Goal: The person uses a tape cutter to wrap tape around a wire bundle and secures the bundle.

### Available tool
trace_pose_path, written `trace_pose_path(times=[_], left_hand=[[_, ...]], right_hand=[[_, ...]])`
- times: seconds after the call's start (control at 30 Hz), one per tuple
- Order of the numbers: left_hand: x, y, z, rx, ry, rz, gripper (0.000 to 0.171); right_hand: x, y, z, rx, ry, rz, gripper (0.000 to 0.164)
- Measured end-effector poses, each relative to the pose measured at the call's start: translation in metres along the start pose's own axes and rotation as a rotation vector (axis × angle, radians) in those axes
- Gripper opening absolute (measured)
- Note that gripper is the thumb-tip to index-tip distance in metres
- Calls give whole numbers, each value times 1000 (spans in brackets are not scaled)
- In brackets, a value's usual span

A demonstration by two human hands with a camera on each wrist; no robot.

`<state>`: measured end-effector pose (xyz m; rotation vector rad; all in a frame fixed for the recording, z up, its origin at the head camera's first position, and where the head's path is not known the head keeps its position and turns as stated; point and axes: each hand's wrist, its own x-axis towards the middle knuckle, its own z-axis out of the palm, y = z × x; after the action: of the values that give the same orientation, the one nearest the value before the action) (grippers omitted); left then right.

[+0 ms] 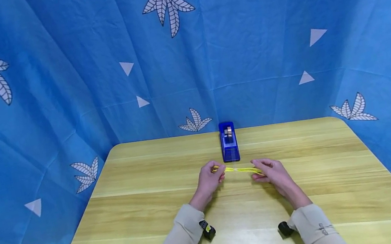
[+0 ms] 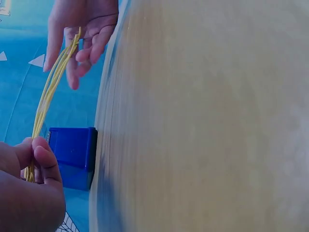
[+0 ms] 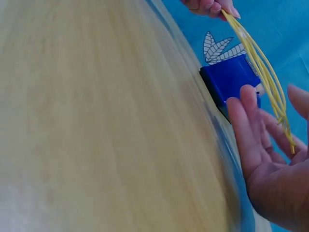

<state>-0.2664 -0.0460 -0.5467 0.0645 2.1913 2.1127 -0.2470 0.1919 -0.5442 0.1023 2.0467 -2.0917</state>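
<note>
A bundle of thin yellow cord (image 1: 242, 169), with a pale band that looks like clear tape around its middle, is held above the table in front of the blue tape dispenser (image 1: 230, 150). My left hand (image 1: 209, 180) pinches one end of it between thumb and fingers, seen close up in the left wrist view. At the other end is my right hand (image 1: 274, 175). In the right wrist view its thumb and fingers stand apart around the loose ends (image 3: 285, 128) of the cord, without gripping them. The dispenser stands near the table's far edge, a roll in its top.
The wooden table (image 1: 138, 218) reaches back to a blue patterned curtain (image 1: 244, 44), which also hangs along both sides. A small black device sits at the left wrist (image 1: 208, 230) and another at the right wrist (image 1: 285, 229).
</note>
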Motion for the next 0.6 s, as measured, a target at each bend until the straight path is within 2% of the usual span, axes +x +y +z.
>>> trace_pose_path(times=[0.13, 0.33, 0.43, 0.6], left_hand=[[-1, 2, 2, 13, 18, 31, 12], [-1, 3, 2, 37, 46, 73, 12], [-1, 3, 1, 45, 45, 92, 11], [0, 1, 0, 63, 37, 91, 12]], right_hand=[[0, 0, -2, -25, -5, 56, 70], [-1, -2, -1, -28, -74, 152, 72], [0, -4, -2, 3, -93, 160, 65], [3, -5, -4, 94, -79, 135, 43]])
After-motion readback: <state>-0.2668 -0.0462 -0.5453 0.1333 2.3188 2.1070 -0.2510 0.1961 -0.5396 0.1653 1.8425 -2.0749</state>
